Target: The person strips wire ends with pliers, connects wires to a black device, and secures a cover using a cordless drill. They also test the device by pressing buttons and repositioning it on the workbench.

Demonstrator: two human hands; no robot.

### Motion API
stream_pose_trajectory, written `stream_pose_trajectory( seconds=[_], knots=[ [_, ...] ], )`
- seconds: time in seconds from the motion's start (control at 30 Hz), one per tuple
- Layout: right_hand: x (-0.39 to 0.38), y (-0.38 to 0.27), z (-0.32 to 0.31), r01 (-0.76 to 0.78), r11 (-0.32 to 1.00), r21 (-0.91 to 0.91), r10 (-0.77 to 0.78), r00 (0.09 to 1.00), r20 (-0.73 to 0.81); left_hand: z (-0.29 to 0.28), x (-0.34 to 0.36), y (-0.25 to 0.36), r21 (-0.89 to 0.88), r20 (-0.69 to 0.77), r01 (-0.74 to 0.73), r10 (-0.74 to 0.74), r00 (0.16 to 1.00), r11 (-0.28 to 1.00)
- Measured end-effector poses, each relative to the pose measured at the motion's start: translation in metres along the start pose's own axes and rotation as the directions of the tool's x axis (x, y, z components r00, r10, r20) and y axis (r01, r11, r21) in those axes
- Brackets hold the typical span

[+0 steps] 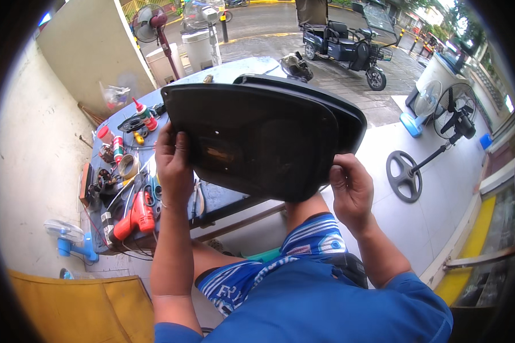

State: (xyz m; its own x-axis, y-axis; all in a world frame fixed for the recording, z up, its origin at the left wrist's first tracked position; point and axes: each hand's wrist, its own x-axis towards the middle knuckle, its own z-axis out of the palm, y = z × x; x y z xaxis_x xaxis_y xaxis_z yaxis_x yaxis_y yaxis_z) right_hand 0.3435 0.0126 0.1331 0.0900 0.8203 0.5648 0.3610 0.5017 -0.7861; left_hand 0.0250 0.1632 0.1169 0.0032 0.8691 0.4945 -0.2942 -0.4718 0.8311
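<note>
A black, rounded-rectangle panel (263, 143) with small holes and a worn brownish patch is tilted up over the workbench. A similar black piece (349, 123) shows behind it, partly hidden; I cannot tell whether the two are joined. My left hand (174, 160) grips the panel's left edge, thumb on the near face. My right hand (352, 188) has its fingers curled on the lower right edge. Left of the panel on the bench lie a red power tool (136, 220), red-and-white tubes (146, 117), a tape roll (129, 166) and several hand tools.
The blue-grey workbench (111, 123) stands by a wall. A standing fan (458, 123) and smaller fan (423, 108) are at the right, a blue fan (74, 240) at lower left, a yellow surface (80, 303) beside me. A three-wheeled vehicle (349, 48) is parked outside.
</note>
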Motion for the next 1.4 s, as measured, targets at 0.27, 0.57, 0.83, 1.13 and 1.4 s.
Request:
stream_pose_trajectory(
  seconds=[0.27, 0.57, 0.83, 1.13, 1.4],
  knots=[
    [-0.010, 0.032, -0.030, -0.070, 0.943, -0.324, -0.021, 0.962, -0.271, 0.064, -0.015, -0.054, 0.333, 0.014, -0.119, 0.122, 0.992, 0.935],
    [-0.001, 0.057, -0.038, -0.021, 0.919, -0.393, -0.102, 0.952, -0.289, 0.075, -0.011, -0.067, 0.565, -0.019, -0.187, 0.239, 0.971, 0.804],
    [-0.009, 0.073, -0.041, 0.022, 0.983, -0.182, -0.064, 0.972, -0.228, 0.079, -0.013, -0.073, 0.592, 0.005, -0.262, 0.321, 0.947, 0.762],
    [-0.015, 0.081, -0.040, -0.068, 0.982, -0.178, 0.016, 0.960, -0.279, 0.087, -0.015, -0.079, 0.698, -0.037, -0.227, 0.351, 0.936, 0.680],
    [0.009, 0.094, -0.053, 0.010, 0.919, -0.393, -0.110, 0.966, -0.234, 0.093, -0.010, -0.072, 0.714, -0.043, -0.263, 0.415, 0.909, 0.649]
  ],
)
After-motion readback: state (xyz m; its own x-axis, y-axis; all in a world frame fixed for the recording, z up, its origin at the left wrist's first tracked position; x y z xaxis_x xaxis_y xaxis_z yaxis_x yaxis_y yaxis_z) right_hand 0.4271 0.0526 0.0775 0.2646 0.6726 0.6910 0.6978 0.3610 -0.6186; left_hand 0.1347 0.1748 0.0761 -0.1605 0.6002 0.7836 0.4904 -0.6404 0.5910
